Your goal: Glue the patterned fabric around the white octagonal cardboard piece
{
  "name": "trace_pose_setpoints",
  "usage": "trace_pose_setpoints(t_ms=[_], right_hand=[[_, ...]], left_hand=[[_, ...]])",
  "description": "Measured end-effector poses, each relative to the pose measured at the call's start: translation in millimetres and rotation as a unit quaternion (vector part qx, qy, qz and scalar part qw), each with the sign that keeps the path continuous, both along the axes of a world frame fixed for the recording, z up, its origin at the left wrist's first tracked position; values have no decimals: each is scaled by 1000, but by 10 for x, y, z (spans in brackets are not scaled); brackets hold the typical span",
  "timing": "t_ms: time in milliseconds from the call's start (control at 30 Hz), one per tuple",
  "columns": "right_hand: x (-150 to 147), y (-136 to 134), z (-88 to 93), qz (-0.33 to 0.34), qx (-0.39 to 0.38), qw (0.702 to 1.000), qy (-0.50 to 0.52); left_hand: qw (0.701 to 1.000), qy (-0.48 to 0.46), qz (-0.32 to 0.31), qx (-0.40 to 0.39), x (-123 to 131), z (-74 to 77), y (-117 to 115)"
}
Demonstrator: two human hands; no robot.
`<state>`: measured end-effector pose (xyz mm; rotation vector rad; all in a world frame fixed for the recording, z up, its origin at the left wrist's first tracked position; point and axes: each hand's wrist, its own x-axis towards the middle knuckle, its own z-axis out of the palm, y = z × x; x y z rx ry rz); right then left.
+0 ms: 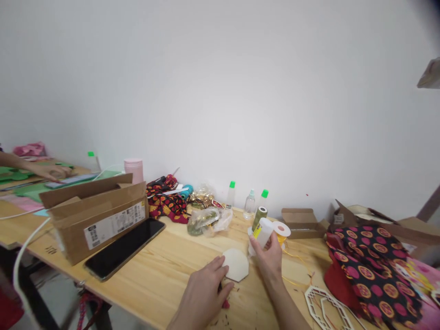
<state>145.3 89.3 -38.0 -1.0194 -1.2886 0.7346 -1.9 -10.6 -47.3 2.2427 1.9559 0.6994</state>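
My right hand is closed around a white bottle with a yellow label, held tilted above the wooden table. My left hand rests at the near edge of a flat, pale octagonal piece, fingertips touching its left side. Something small and dark shows between its thumb and fingers, too hidden to name. A small red bit lies beside the left thumb. Just behind the bottle stand a green thread spool and a spool of yellow cord.
A cardboard box and a black phone lie left. Green-capped bottles stand near the wall. Patterned fabric and octagonal frames are right. Another person's hand is at the far left.
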Motion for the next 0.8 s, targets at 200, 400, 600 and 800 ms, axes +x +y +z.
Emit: trace_pose_setpoints(t_ms=[200, 400, 600, 800], right_hand=[[11, -22, 29, 8, 4, 1000, -10], [12, -6, -14, 4, 14, 1000, -6], [18, -13, -12, 3, 14, 1000, -11], [32, 15, -39, 29, 4, 999, 15]], left_hand=[[1000, 0, -5, -2, 0, 6, -4], [1000, -3, -3, -3, 6, 22, -8], [1000, -10, -5, -1, 5, 20, -13], [1000, -8, -4, -10, 7, 12, -10]])
